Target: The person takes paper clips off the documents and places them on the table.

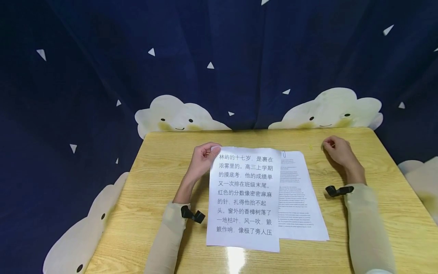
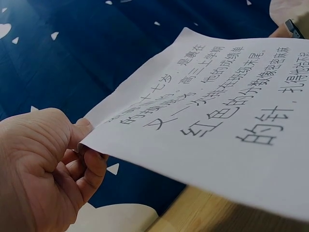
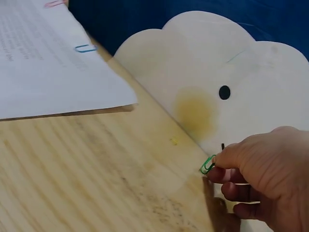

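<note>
Green paperclip (image 3: 207, 165): position?

"Near the tabletop's (image 1: 143, 198) far right edge, pinched between thumb and forefinger of the right hand (image 3: 270, 179). Contact with the surface: cannot tell."

"And the left hand (image 1: 201, 161)?"

"Thumb and fingers grasping the upper left corner of a large-print sheet (image 1: 243, 194), lifted there and partly overlapping the smaller-print papers (image 1: 297, 190). One sheet or several: not resolved."

"Other clips?"

"Blue clip (image 3: 86, 48) on the smaller-print papers' edge; yellow clip (image 3: 174, 141), blurred, loose on the tabletop."

"Step in hand?"

"Judged: taking up a clip while the sheet is held ready. Next move probably calls for bringing the clip to the sheet's top edge, margin steady, loops spread enough to slide on without creasing."
</note>
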Action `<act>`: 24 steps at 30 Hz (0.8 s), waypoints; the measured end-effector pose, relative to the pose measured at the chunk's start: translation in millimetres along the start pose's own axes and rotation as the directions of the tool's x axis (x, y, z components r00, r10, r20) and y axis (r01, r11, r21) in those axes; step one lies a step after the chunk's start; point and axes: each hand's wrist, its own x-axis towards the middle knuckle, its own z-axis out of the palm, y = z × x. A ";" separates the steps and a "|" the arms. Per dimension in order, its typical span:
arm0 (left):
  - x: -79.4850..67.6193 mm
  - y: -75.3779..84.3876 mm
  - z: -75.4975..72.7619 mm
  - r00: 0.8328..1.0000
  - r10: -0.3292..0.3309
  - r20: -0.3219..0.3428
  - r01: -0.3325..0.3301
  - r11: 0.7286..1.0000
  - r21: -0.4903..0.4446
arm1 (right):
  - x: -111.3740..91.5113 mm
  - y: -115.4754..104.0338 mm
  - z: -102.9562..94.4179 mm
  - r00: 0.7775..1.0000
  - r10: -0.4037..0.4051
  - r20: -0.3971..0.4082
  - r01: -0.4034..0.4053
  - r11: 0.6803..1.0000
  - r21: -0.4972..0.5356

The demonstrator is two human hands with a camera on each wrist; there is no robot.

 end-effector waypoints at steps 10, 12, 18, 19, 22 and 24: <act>-0.6 0.1 -0.8 1.000 -0.014 -0.013 0.014 1.000 0.024 | 2.0 -6.1 8.5 0.999 0.040 -0.005 -0.040 0.999 0.019; -0.3 -1.2 -1.3 1.000 -0.013 -0.014 0.013 1.000 0.022 | 2.2 -6.6 8.6 0.999 0.051 0.008 -0.052 0.998 0.021; 0.9 -8.1 -4.5 0.999 -0.011 -0.031 0.012 1.000 0.023 | 4.1 -8.3 8.7 0.994 0.093 0.061 -0.095 0.995 0.030; 1.1 -9.5 -5.4 0.999 -0.013 -0.036 0.014 1.000 0.022 | 4.9 -8.2 9.0 0.993 0.093 0.069 -0.096 0.995 0.027; 1.3 -14.0 -8.9 0.998 -0.020 -0.052 0.021 1.000 0.022 | 8.1 -8.5 8.9 0.993 0.084 0.088 -0.086 0.996 0.021; 0.5 -16.7 -12.2 0.998 -0.033 -0.061 0.035 0.999 0.023 | 10.4 -8.8 8.3 0.992 0.068 0.103 -0.070 0.997 0.019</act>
